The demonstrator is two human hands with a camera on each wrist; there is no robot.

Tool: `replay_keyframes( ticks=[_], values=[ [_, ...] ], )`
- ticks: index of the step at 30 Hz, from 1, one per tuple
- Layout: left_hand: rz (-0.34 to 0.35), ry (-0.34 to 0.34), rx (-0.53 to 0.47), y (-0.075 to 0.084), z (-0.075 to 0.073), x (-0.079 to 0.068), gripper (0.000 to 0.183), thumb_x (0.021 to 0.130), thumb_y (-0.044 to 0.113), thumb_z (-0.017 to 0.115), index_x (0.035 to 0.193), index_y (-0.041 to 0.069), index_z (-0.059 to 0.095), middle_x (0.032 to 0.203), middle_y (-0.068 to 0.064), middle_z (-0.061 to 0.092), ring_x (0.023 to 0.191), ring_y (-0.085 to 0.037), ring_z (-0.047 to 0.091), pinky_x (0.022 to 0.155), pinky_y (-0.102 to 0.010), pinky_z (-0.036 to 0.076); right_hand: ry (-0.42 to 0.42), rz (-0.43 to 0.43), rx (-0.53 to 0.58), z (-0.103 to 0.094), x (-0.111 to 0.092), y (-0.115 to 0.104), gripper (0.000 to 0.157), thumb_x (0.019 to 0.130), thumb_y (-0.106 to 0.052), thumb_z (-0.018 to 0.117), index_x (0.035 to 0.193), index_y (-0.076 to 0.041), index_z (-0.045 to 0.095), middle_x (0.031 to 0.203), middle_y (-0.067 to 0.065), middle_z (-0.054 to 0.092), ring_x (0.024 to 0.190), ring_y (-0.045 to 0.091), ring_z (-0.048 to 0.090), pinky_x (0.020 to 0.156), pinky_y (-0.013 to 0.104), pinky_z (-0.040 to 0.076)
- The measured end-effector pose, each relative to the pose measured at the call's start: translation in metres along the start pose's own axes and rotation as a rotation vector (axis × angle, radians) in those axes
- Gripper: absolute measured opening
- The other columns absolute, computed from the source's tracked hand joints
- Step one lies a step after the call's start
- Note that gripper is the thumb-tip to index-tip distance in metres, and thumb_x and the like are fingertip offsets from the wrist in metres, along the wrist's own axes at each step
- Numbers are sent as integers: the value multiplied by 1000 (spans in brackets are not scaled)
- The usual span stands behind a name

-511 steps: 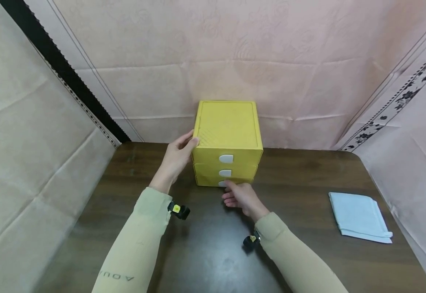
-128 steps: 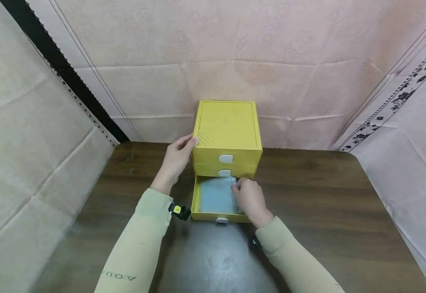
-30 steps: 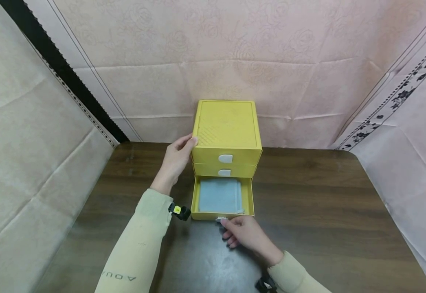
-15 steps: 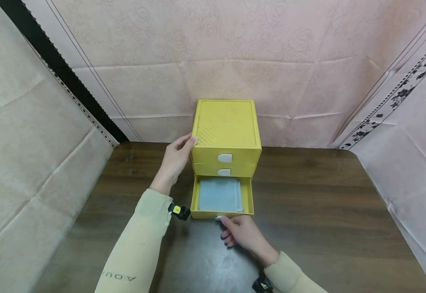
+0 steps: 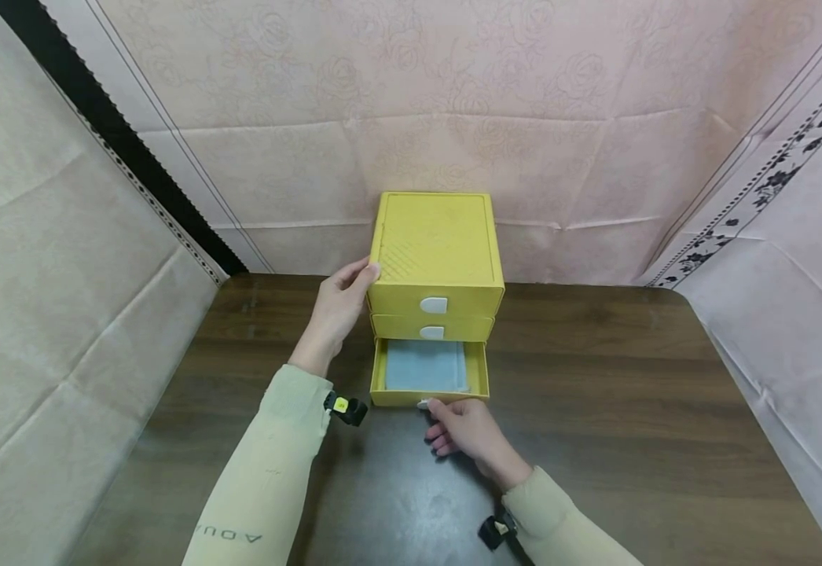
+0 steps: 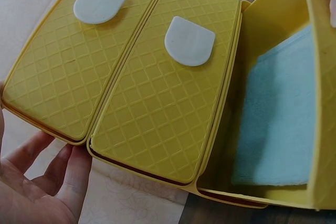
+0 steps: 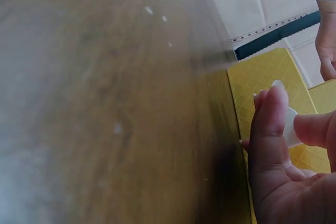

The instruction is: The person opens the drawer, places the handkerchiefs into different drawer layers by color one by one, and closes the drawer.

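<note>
A yellow three-drawer storage box (image 5: 435,244) stands on the table with its bottom drawer (image 5: 477,377) part-way out. Inside that drawer lies a folded light-blue cloth (image 5: 425,365), also visible in the left wrist view. My left hand (image 5: 336,306) holds the box's left side near the top front edge, thumb at the corner, fingers along the side. At the drawer's front, my right hand (image 5: 471,432) pinches the white handle (image 7: 290,127) between thumb and fingers. The two upper drawers are closed, each with a white handle (image 6: 190,41).
The dark wooden table (image 5: 630,409) extends on both sides of the box. Behind it hangs a pale patterned cloth (image 5: 439,118), with more pale cloth at left and right. Each wrist wears a small black camera (image 5: 346,407).
Earlier the bottom drawer was closed and the blue cloth lay on the table at right; then the cloth was in the pulled-out drawer. Now my right hand has moved the drawer slightly inward.
</note>
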State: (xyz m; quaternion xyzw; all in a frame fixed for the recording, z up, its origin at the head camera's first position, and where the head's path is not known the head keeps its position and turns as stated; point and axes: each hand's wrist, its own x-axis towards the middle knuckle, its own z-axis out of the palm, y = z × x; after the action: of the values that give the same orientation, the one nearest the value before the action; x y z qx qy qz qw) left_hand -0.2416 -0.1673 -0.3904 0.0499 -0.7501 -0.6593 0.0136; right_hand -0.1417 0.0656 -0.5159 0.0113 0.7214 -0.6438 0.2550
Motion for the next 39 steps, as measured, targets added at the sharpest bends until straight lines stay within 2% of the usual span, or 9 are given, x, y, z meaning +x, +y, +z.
replay_keyframes(
  ticks=[8, 13, 17, 27, 33, 39],
  values=[
    [-10, 6, 6, -2, 0, 2, 61, 85, 64, 61, 136, 31, 56, 129, 2, 56, 112, -19, 55, 96, -47, 46, 25, 11, 32, 1, 13, -4, 53, 95, -42, 60, 100, 10, 66, 78, 14, 69, 61, 19, 65, 59, 34, 58],
    [-17, 2, 8, -4, 0, 3, 61, 85, 63, 61, 136, 31, 56, 128, 1, 56, 112, -20, 55, 96, -46, 46, 73, 19, 97, 2, 23, -10, 50, 96, -38, 60, 107, 11, 63, 76, 14, 69, 58, 17, 63, 57, 33, 57],
    [-12, -3, 12, -3, 1, 3, 60, 85, 63, 61, 136, 30, 56, 130, 2, 55, 114, -19, 54, 95, -45, 47, 80, 35, 123, 1, 29, -17, 50, 97, -38, 59, 111, 10, 61, 76, 14, 69, 59, 17, 63, 56, 32, 57],
    [-11, -6, 34, 0, 5, 3, 61, 84, 65, 61, 135, 32, 57, 129, 3, 55, 114, -17, 54, 94, -41, 48, 112, 43, 137, -7, 42, -28, 50, 97, -39, 58, 111, 9, 62, 78, 14, 69, 61, 18, 63, 58, 32, 57],
    [2, -3, 9, -1, 2, 4, 61, 84, 63, 63, 135, 30, 57, 128, 2, 56, 113, -19, 55, 94, -45, 48, 114, 25, 147, -8, 52, -32, 50, 98, -38, 57, 110, 11, 61, 78, 14, 68, 61, 17, 63, 58, 31, 57],
    [-7, 1, -2, -2, 1, 5, 59, 86, 61, 62, 135, 28, 57, 127, 0, 56, 110, -20, 56, 92, -41, 50, 128, 33, 130, -10, 57, -35, 50, 99, -38, 56, 110, 10, 62, 80, 14, 69, 61, 17, 63, 59, 31, 57]
  ],
)
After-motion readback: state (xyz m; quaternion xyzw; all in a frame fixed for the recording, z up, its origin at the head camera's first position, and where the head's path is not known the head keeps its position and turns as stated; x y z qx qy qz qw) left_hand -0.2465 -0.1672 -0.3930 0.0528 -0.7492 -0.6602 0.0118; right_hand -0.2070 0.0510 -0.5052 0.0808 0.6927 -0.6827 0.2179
